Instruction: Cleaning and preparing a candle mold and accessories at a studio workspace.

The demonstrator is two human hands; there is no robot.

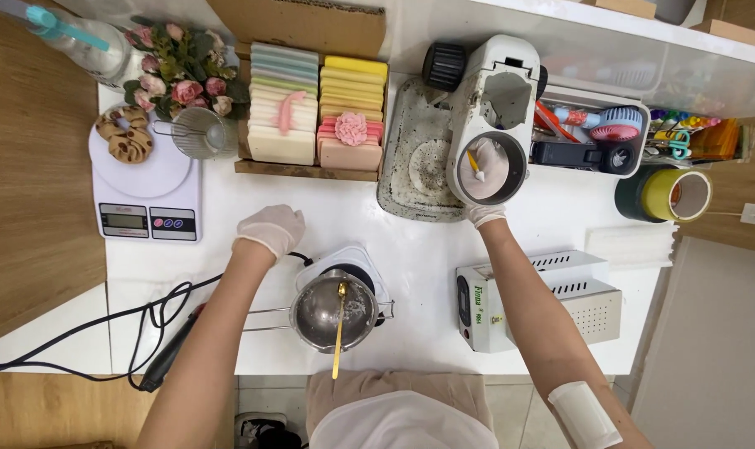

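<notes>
On the white bench (427, 249), my gloved right hand (486, 187) reached into the white grinder's bowl (487, 170), grip pinching a small yellow-handled brush (474, 163). My gloved left hand (271, 229) rested curled and empty beside the steel pot (332, 312) holding a gold spoon (340, 328).

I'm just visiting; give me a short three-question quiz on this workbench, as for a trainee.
1. True or false: the right hand is at the white grinder's bowl.
2. What lies in the steel pot on the hotplate? A) whisk B) gold spoon C) brush
3. What sits on the kitchen scale?

Key: 1 true. 2 B. 3 Brown cookies. The left hand, gloved, rests fisted on the table, apparently holding nothing.
</notes>
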